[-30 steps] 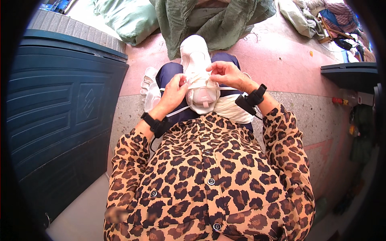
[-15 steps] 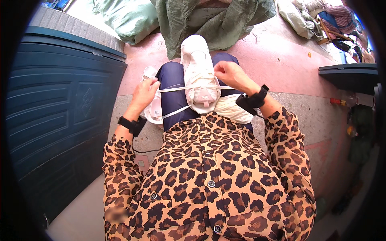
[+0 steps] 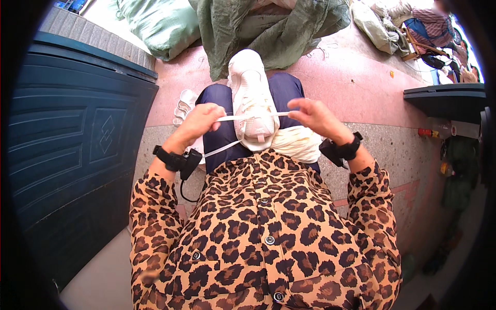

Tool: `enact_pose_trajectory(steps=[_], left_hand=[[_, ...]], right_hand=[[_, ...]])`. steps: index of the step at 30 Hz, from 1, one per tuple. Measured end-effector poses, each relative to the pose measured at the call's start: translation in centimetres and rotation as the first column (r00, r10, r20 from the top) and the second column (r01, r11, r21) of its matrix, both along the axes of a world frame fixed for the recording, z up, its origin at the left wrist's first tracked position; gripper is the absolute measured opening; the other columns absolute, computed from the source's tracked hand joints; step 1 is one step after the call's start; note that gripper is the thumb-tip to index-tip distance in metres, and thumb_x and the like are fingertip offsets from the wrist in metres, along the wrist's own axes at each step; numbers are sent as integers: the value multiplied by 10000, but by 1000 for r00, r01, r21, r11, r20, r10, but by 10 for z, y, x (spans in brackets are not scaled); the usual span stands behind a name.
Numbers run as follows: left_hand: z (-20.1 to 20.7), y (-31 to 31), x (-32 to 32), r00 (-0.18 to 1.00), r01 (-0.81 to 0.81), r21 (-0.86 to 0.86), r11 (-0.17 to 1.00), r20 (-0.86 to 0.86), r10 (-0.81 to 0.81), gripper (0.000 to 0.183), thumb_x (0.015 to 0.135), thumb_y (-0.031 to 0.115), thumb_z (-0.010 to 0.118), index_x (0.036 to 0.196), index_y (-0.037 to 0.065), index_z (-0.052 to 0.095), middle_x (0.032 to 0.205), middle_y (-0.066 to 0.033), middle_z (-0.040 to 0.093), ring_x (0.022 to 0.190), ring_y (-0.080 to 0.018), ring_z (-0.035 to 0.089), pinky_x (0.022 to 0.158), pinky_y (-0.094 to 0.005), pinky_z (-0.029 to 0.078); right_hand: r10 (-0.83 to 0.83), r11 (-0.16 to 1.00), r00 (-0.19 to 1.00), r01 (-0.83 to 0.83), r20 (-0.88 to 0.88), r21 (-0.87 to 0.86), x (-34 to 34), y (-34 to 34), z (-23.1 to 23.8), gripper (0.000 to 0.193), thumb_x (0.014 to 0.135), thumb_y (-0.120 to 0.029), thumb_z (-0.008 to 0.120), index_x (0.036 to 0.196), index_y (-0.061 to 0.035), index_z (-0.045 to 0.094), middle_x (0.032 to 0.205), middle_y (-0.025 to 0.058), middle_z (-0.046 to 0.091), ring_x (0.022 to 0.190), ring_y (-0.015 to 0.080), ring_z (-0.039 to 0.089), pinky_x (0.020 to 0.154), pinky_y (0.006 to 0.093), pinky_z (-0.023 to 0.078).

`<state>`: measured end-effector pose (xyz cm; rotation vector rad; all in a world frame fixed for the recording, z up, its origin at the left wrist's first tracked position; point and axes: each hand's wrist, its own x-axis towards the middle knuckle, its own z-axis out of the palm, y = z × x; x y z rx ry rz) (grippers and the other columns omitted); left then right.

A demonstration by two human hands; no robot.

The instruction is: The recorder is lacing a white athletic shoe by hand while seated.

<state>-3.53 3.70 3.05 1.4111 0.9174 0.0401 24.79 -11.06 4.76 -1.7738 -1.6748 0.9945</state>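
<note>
A white sneaker [image 3: 251,88] lies lengthwise between my thighs, its toe pointing away from me and its heel near my lap. Across its ankle opening stretches a white shoelace [image 3: 238,118], held level at both sides. My left hand [image 3: 204,120] pinches the lace just left of the shoe. On the other side, my right hand [image 3: 312,116] grips it between thumb and fingers. A second length of lace slants down from the heel to beneath my left wrist. Beside the heel, a bundle of cream laces [image 3: 297,143] rests on my right thigh.
More white shoes [image 3: 185,106] sit on the floor past my left knee. Green woven sacks [image 3: 274,36] stand right ahead. A dark blue panelled door [image 3: 77,134] borders the left side. At the far right are a dark ledge [image 3: 444,98] and a seated person [image 3: 431,26].
My left hand has moved in toward the shoe, and my right hand has shifted slightly outward and down. The lace between them is now pulled straight.
</note>
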Motion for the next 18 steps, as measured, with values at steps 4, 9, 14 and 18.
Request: enact_pose_trajectory(steps=[4, 9, 14, 18], left_hand=[[21, 2, -18, 946, 98, 49, 994, -313, -78, 192, 799, 79, 565, 984, 30, 553, 561, -15, 547, 357, -45, 404, 313, -186, 278], [50, 6, -45, 999, 28, -184, 983, -23, -33, 271, 801, 119, 579, 1062, 50, 551, 784, -77, 605, 520, -99, 534, 422, -206, 416], [87, 49, -65, 643, -225, -294, 929, 671, 368, 244, 897, 283, 465, 930, 64, 568, 1045, -130, 579, 1010, -264, 539, 866, -389, 433], [112, 78, -80, 422, -495, -378, 782, 683, 597, 216, 929, 206, 425, 983, 17, 513, 628, 12, 392, 563, -93, 375, 595, -246, 367]], right_hand=[[-270, 962, 827, 253, -493, -101, 44, -9, 29, 235, 835, -172, 589, 1042, -61, 591, 629, -74, 480, 515, 7, 423, 430, 155, 337], [-405, 681, 233, 722, -884, -122, 115, -37, 51, 271, 890, -191, 504, 1094, -13, 513, 562, -49, 316, 538, 96, 388, 664, 246, 420], [99, 784, 0, 615, -995, 78, 141, -52, 78, 238, 899, -105, 462, 1105, 10, 495, 704, 23, 492, 686, 137, 506, 798, 304, 440], [-381, 575, 315, 817, -869, 43, 119, -48, 77, 234, 895, -87, 463, 1090, 35, 507, 945, 85, 589, 867, 153, 559, 851, 314, 435]])
